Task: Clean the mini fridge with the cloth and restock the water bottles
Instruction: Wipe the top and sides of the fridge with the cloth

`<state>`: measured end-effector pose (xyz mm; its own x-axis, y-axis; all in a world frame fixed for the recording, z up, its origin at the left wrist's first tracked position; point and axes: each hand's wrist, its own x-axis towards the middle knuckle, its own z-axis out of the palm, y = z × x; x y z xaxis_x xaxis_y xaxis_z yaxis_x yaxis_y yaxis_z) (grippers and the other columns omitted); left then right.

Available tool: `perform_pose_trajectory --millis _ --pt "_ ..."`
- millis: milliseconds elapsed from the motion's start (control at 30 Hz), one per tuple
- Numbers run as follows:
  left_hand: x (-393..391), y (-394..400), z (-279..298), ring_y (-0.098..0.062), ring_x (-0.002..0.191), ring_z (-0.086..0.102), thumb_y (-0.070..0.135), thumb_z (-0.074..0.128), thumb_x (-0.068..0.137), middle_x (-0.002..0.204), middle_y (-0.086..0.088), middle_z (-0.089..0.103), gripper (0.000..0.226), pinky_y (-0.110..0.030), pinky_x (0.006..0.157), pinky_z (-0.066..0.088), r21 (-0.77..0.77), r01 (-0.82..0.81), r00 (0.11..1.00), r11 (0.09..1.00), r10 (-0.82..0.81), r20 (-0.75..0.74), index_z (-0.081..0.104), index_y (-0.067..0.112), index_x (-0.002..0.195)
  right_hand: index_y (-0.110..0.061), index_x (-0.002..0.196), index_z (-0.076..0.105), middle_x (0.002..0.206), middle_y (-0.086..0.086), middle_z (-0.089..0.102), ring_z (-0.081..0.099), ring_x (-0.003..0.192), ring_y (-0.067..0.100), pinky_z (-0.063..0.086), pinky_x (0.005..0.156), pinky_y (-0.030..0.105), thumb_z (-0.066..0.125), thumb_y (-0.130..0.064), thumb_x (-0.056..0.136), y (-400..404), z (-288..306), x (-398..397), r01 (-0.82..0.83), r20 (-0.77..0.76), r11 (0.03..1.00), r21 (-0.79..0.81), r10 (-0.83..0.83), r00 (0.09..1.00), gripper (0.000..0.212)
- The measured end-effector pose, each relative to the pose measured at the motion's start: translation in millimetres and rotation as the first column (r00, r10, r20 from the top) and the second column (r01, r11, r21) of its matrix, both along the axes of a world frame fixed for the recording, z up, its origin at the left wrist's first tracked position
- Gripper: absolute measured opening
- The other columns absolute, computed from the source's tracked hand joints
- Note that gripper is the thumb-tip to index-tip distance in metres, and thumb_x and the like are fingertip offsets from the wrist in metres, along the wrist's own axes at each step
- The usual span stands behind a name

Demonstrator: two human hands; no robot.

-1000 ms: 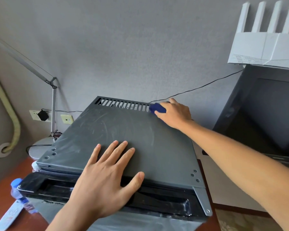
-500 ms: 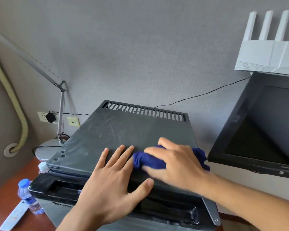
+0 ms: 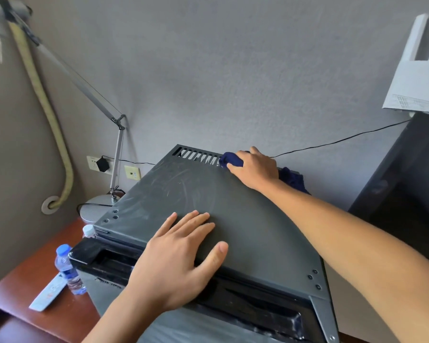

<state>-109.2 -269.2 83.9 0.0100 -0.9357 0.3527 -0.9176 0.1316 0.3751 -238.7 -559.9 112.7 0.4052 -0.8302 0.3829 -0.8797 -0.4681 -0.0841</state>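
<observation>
The dark grey mini fridge (image 3: 183,194) stands on a reddish wooden desk; its top is streaked with smears. My right hand (image 3: 255,169) presses a dark blue cloth (image 3: 230,160) onto the back of the top, beside the vent slots; more of the cloth pokes out behind my wrist. My left hand (image 3: 178,258) lies flat, fingers spread, on the front edge of the top. A small water bottle (image 3: 68,268) with a blue cap stands on the desk left of the fridge. A second bottle's white cap (image 3: 88,230) peeks out at the fridge's left corner.
A grey desk lamp (image 3: 102,206) stands behind the fridge on the left, near wall sockets (image 3: 102,164). A dark monitor (image 3: 406,206) stands close on the right, with a white router (image 3: 416,78) above it. A white remote (image 3: 48,294) lies by the bottle. A black cable (image 3: 344,141) runs along the wall.
My right hand has swept the cloth from the front of the fridge top back to the rear vent edge. My left hand has stayed flat at the front.
</observation>
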Motion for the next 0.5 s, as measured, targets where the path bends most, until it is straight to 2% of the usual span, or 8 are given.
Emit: perform_pose_trajectory --millis 100,133,200,267,400,500 --pt "5.2 5.3 3.8 0.002 0.147 0.027 0.068 0.026 0.096 0.152 0.017 0.049 0.072 -0.007 0.118 0.007 -0.11 -0.086 0.984 0.99 0.067 -0.168 0.052 0.026 0.149 -0.032 0.107 0.064 0.105 0.0 0.055 0.066 0.094 0.033 0.043 0.072 0.036 0.055 -0.068 0.088 65.3 -0.8 1.0 -0.088 -0.002 0.996 -0.022 0.088 0.996 0.042" --pt "12.1 7.1 5.0 0.0 0.147 0.028 0.066 0.028 0.097 0.15 0.016 0.05 0.07 -0.008 0.118 0.009 -0.121 -0.109 0.981 0.987 0.086 -0.175 0.051 0.026 0.15 -0.031 0.104 0.063 0.101 -0.001 0.055 0.067 0.091 0.033 0.044 0.069 0.037 0.055 -0.068 0.086 94.3 -3.0 2.3 -0.141 -0.004 0.989 -0.045 0.141 0.99 0.042" --pt "35.2 9.7 5.2 -0.006 0.151 0.031 0.065 0.027 0.099 0.154 0.011 0.051 0.069 -0.024 0.124 0.017 -0.148 -0.136 0.989 0.98 0.126 -0.076 0.049 0.026 0.151 -0.029 0.096 0.061 0.092 -0.002 0.053 0.067 0.079 0.032 0.041 0.06 0.035 0.057 -0.068 0.083 155.7 -9.6 3.4 -0.258 -0.003 0.959 -0.116 0.26 0.966 0.041" --pt "64.2 12.3 3.7 -0.008 0.155 0.025 0.07 0.021 0.1 0.16 0.01 0.044 0.073 -0.038 0.128 0.018 -0.115 -0.152 0.986 0.982 0.159 0.05 0.045 0.029 0.155 -0.031 0.092 0.063 0.085 -0.003 0.05 0.065 0.068 0.026 0.039 0.051 0.031 0.057 -0.068 0.081 207.6 -13.7 1.9 -0.366 0.003 0.911 -0.188 0.373 0.928 0.039" --pt "97.1 18.0 -0.1 -0.006 0.159 0.001 0.08 0.01 0.096 0.169 0.015 0.023 0.079 -0.048 0.13 0.006 0.011 -0.155 0.97 0.988 0.15 0.189 0.027 0.039 0.162 -0.035 0.097 0.067 0.08 -0.007 0.045 0.056 0.062 0.016 0.035 0.043 0.027 0.061 -0.066 0.081 237.9 -14.5 -5.1 -0.525 0.019 0.826 -0.205 0.54 0.841 0.035" --pt "96.5 18.8 -0.6 -0.012 0.16 0.002 0.079 0.012 0.098 0.17 0.011 0.02 0.076 -0.053 0.129 0.006 0.032 -0.143 0.959 0.989 0.13 0.253 0.022 0.039 0.163 -0.041 0.105 0.067 0.083 -0.007 0.049 0.062 0.066 0.014 0.03 0.051 0.024 0.057 -0.071 0.082 212.8 -13.2 -1.2 -0.516 -0.019 0.83 -0.212 0.524 0.851 0.039"
